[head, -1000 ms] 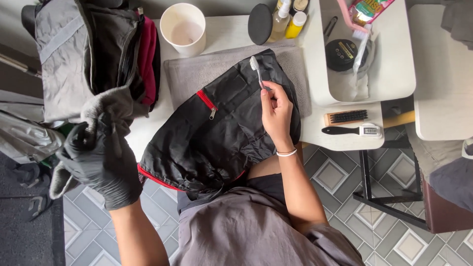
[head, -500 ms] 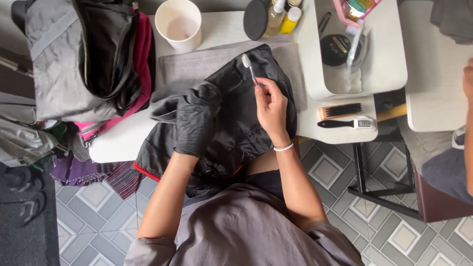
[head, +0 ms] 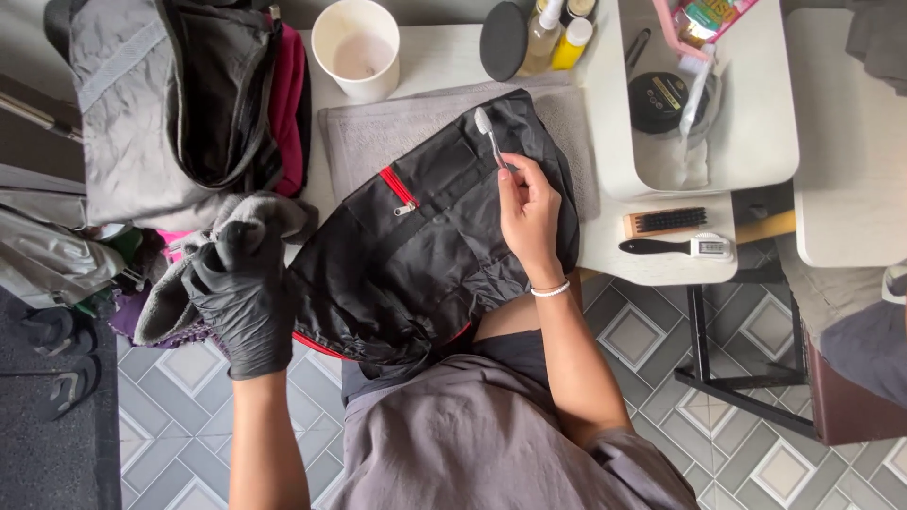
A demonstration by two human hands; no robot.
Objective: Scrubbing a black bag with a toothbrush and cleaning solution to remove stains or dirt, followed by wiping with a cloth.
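A black bag with a red zipper point(head: 425, 246) lies across a grey towel point(head: 378, 132) on the white table, hanging over its front edge onto my lap. My right hand point(head: 529, 212), bare with a white bracelet, rests on the bag and holds a small toothbrush point(head: 489, 134), bristles pointing away over the bag's top. My left hand point(head: 241, 293) wears a black glove and grips a grey cloth point(head: 175, 293) off the table's left edge, beside the bag.
An open grey bag with a pink lining point(head: 179, 104) sits at the left. A white cup point(head: 356, 47), bottles point(head: 557, 33) and a black round tin point(head: 661, 99) stand at the back. Two brushes point(head: 675, 234) lie on the table's right front. Tiled floor lies below.
My gloved left hand left the black bag, moved to the left and now grips the grey cloth. My right hand keeps the toothbrush on the bag.
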